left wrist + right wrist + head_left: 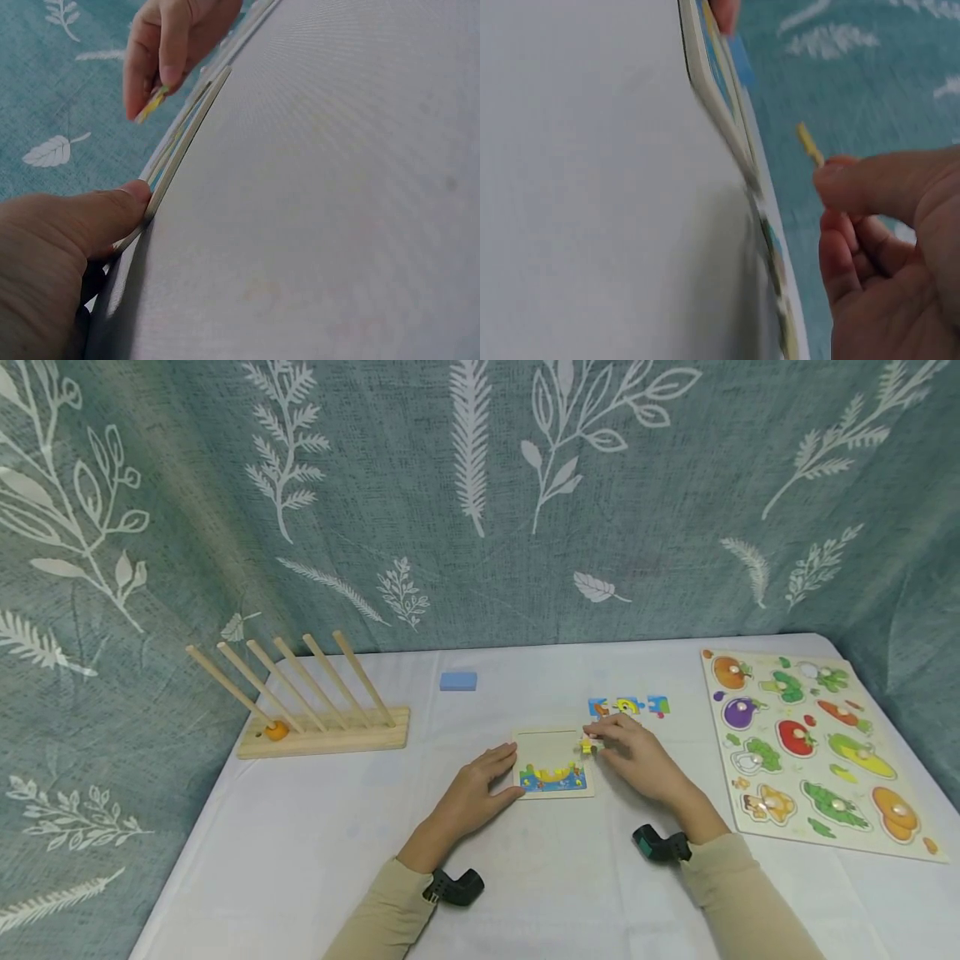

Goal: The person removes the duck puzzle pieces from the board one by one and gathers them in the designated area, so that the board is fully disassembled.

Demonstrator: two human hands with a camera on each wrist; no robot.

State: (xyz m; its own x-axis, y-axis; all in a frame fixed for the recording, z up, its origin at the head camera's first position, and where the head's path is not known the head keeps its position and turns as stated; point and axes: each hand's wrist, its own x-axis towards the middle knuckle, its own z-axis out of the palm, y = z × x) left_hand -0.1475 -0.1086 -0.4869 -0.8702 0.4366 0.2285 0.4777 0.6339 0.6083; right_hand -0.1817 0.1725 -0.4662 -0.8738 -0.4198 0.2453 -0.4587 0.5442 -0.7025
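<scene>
Now our right hand (633,756) pinches a yellow piece (587,747) at the frame's (555,794) far right corner; our relaxed left hand (474,789) touches its left edge.

It looked like a curtained-off play space: a leaf-print curtain (420,460) hung behind the white-covered table (315,827), and on that table were a peg rack (330,742), vegetable board (815,767) and jigsaw tray (547,748).
</scene>
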